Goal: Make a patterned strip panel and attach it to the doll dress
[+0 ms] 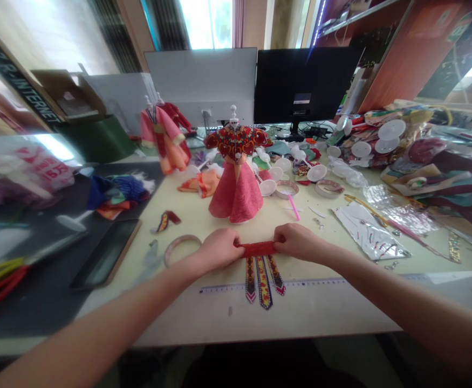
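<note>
Between my two hands a red fabric band [260, 248] is held level just above the table. My left hand [221, 248] pinches its left end, and my right hand [294, 241] pinches the right end. Three patterned ribbon strips [264, 283] with pointed tips hang from the band toward me. They lie across a clear ruler [316, 282]. Behind the band stands a small doll dress form in a pink-red skirt [236, 194] and an ornate red collar [236, 141]. Which fingertips touch the band's ends is partly hidden.
Left of my hands lie a roll of tape [182, 249], a ribbon scrap [164, 221], a phone [106, 253] and scissors [5, 277]. A pink doll robe [163, 134] stands behind. White stands, a silver packet [369, 229] and fabric bags fill the right; two monitors [300, 86] stand at the back.
</note>
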Motion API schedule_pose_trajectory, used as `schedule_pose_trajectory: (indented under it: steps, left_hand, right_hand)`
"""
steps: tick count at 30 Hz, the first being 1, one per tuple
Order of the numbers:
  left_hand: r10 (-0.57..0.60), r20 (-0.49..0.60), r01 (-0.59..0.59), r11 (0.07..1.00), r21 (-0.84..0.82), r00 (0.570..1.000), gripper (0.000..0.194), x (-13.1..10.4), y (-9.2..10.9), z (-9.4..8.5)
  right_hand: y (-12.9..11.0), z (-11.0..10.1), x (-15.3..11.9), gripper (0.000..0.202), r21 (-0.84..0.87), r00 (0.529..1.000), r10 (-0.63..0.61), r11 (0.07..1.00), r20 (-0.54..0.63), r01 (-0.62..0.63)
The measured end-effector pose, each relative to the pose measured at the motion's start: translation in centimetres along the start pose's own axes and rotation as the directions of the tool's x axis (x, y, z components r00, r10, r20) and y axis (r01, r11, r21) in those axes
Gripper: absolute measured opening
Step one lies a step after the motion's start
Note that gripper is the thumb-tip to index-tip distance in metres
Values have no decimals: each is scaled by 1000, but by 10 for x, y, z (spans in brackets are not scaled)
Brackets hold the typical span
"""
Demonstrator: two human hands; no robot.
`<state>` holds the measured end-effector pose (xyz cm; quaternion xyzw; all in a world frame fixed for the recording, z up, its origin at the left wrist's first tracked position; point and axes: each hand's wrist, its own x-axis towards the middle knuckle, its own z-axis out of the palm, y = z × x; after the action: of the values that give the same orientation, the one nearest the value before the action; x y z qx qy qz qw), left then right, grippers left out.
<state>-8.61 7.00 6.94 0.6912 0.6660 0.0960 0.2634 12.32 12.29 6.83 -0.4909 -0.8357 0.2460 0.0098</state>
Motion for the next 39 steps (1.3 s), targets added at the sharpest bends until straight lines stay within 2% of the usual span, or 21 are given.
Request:
schedule_pose_trajectory:
  steps: [10,17,20,23,25,26,29,30,31,33,39]
  left_hand:
    - [-11,-58,16,996,83,998,25,-4,2,-2]
    - [5,-66,2,994,110,998,28,-6,-3,-6]
    - [30,-80,-20,992,125,996,29,-12,-3,-11]
    - [101,-149,-78,985,153,984,29,-25,-1,-12]
    - [235,-215,-197,963,184,948,28,-35,-1,-8]
    - [330,-237,-286,937,202,914,27,-40,-1,-5]
    - [616,-214,-556,782,283,758,30,-52,-3,10]
    - [680,-182,-610,724,322,711,32,-55,-4,15]
    - [722,-150,-642,676,361,675,34,-57,-5,20]
    - [757,-94,-663,619,421,647,39,-58,-5,27]
    - [762,-26,-673,587,451,647,55,-50,-8,33]
  right_hand:
    - [-2,0,-4,1,-57,999,-8,998,-53,5]
    - [-1,-4,-10,10,-87,996,-3,996,-84,-4]
    - [-1,-8,-16,13,-133,994,-13,991,-105,-1]
    - [-3,-8,-26,17,-194,985,-55,981,-162,23]
    - [-4,-5,-35,20,-217,967,-156,970,-202,111]
    - [-5,-2,-39,22,-220,944,-246,955,-219,198]
    - [-8,9,-51,27,-223,786,-570,820,-240,527]
    - [-8,12,-54,29,-224,742,-630,776,-228,590]
    - [-9,16,-56,31,-224,721,-660,750,-210,622]
    - [-10,21,-57,33,-229,711,-682,729,-171,644]
    - [-6,30,-51,34,-249,729,-675,731,-118,636]
